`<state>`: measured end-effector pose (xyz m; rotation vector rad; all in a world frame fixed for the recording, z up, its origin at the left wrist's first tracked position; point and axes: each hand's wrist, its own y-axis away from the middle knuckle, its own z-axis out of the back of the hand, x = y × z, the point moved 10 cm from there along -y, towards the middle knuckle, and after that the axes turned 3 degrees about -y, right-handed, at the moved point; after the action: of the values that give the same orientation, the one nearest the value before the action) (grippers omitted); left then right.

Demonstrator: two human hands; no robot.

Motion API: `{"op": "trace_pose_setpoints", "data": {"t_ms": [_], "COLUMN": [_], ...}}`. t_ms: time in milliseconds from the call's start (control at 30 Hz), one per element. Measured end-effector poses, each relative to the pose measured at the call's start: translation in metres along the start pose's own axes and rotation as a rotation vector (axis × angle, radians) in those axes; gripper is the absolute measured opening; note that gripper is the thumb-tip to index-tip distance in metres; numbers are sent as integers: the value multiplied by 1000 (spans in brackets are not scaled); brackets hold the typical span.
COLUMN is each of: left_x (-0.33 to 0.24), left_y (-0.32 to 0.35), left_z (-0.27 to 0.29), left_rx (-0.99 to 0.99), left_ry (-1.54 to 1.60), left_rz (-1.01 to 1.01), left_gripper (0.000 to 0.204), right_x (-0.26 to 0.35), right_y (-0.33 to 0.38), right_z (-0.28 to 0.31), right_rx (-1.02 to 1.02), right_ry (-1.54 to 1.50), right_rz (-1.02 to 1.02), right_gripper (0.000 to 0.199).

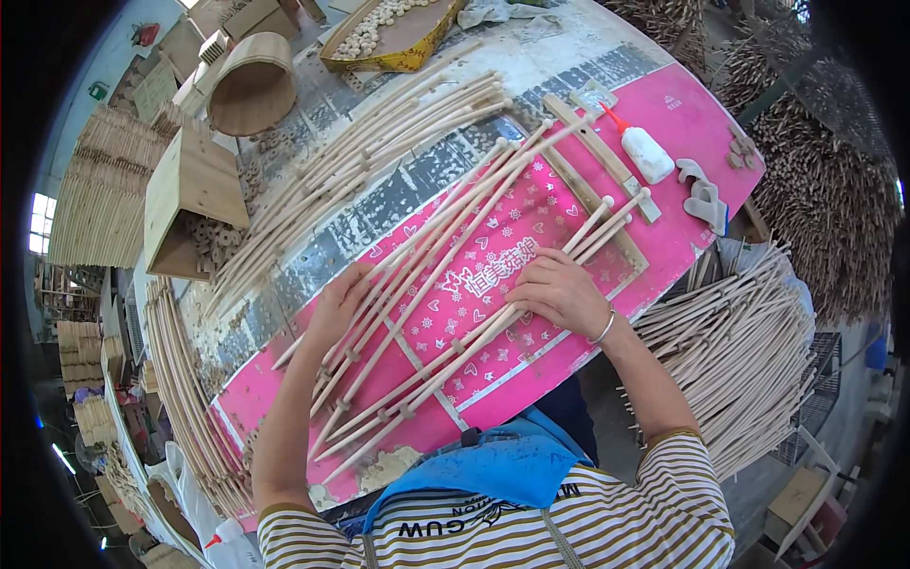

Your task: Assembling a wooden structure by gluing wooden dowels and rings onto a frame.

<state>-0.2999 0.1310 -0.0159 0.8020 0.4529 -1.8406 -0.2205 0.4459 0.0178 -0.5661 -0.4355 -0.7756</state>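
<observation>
Long thin wooden sticks with ball ends and small wooden rings lie slantwise across a pink printed sheet [512, 213]. My left hand [339, 302] is at the left edge of one group of sticks [417, 258], its fingers curled against them. My right hand [561, 292] is closed over a smaller bundle of sticks [474, 343]. Those sticks' ball ends stick out beyond my fingers at the upper right, and their ringed ends point to the lower left. My palm hides part of the bundle.
Beyond the sheet lie more sticks [389, 128], a wooden box of rings [194, 194], a round wooden tub [252, 85] and a yellow tray of balls [417, 52]. A glue bottle [647, 155] and wooden strips [602, 147] lie at right. A large stick pile [730, 351] stands beside the table.
</observation>
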Motion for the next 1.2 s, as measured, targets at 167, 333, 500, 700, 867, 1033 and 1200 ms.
{"op": "trace_pose_setpoints", "data": {"t_ms": [167, 333, 500, 700, 867, 1033, 1200], "left_x": [11, 26, 30, 47, 50, 35, 23], "left_y": [-2, -5, -9, 4, 7, 8, 9], "left_z": [-14, -10, 0, 3, 13, 20, 12], "left_rx": [130, 125, 117, 71, -20, -175, -93], "left_ry": [350, 424, 327, 252, 203, 65, 12], "left_rz": [183, 287, 277, 299, 300, 137, 210], "left_gripper": [23, 23, 27, 28, 29, 47, 72], "right_x": [-5, -20, -37, -43, -57, -50, -59], "right_y": [-11, -47, -52, -87, -102, -120, -128], "right_z": [-2, 7, -7, -22, -22, -21, -19], "right_rx": [-11, 0, 128, -17, -48, -131, -73], "right_ry": [53, 5, -112, 47, 291, 339, 291], "right_rz": [-41, 4, 37, 4, -29, 22, 2], "right_gripper": [14, 16, 13, 27, 34, 37, 34]}}
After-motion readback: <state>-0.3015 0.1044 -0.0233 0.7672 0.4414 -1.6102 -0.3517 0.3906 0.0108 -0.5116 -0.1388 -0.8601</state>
